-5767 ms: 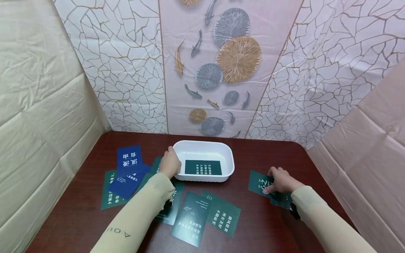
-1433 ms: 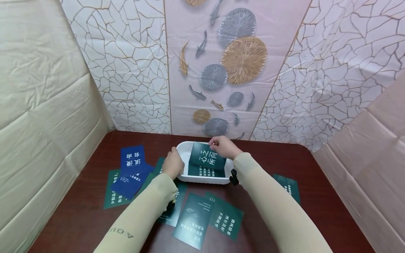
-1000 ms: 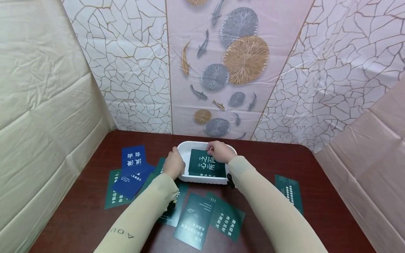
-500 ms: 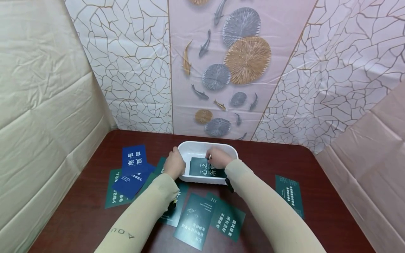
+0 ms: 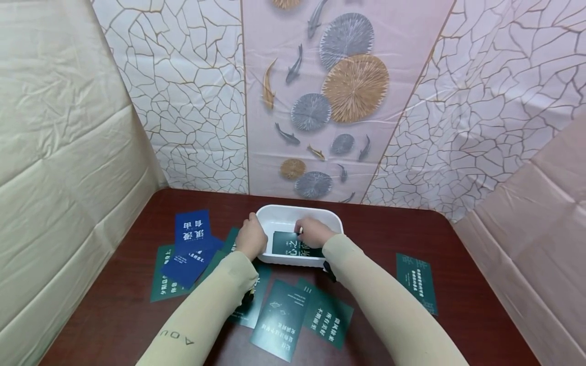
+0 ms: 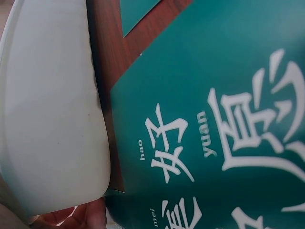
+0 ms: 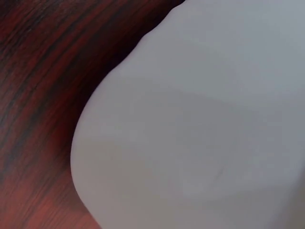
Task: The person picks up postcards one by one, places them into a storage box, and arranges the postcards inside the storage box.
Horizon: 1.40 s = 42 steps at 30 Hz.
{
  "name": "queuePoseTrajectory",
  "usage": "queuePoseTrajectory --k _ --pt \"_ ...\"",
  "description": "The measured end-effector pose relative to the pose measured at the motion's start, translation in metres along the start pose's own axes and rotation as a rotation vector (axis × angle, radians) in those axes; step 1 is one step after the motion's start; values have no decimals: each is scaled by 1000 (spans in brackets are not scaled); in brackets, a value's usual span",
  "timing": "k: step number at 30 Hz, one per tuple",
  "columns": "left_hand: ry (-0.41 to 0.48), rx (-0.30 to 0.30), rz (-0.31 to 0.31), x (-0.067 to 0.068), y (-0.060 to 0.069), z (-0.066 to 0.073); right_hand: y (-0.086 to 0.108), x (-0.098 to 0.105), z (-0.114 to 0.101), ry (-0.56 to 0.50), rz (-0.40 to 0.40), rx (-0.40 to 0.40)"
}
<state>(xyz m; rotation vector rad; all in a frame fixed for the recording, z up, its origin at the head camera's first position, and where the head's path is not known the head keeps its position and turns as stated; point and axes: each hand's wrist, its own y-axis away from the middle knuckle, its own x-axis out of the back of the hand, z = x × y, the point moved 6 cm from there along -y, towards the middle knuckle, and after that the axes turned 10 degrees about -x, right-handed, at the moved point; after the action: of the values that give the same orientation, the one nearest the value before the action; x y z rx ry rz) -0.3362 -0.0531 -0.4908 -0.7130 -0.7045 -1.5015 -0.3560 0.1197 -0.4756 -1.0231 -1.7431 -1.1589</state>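
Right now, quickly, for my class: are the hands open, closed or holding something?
Left hand: closed, gripping the white plastic tray.
Right hand: at the dark green printed card; whether pinching it cannot be told.

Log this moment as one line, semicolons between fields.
left hand: grips left end of white tray; right hand: inside it, over green lettered card; on table: blue cards, other green cards

On the green card (image 5: 287, 244) in the white tray (image 5: 284, 215), 心之 and 所 are readable. The upper blue card (image 5: 193, 227) bears 自由 and 浪漫. A second green card (image 6: 200, 86) beside the tray shows "hao" with 好 and "yuan" with 愿. The left sleeve (image 5: 203, 310) has A and O.
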Motion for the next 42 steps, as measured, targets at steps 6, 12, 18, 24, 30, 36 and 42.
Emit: queuePoseTrajectory --k 6,12,18,24,30,36,42 --pt "2 3 0 -1 -1 -1 -2 -2 1 23 17 -1" --pt "-19 -11 6 0 -1 0 -1 -2 0 30 20 1" --pt "-34 -6 -4 -1 -3 -1 -1 -4 1 22 19 0" --pt "-27 10 -14 -2 -4 -1 -3 -5 2 41 25 -18" --pt "-26 5 -14 0 -2 0 -3 -6 1 44 21 -54" --pt "-29 2 -11 0 0 0 -4 -8 2 42 19 -61" --pt "-27 7 -18 -2 -1 0 -3 -9 4 23 31 -59"
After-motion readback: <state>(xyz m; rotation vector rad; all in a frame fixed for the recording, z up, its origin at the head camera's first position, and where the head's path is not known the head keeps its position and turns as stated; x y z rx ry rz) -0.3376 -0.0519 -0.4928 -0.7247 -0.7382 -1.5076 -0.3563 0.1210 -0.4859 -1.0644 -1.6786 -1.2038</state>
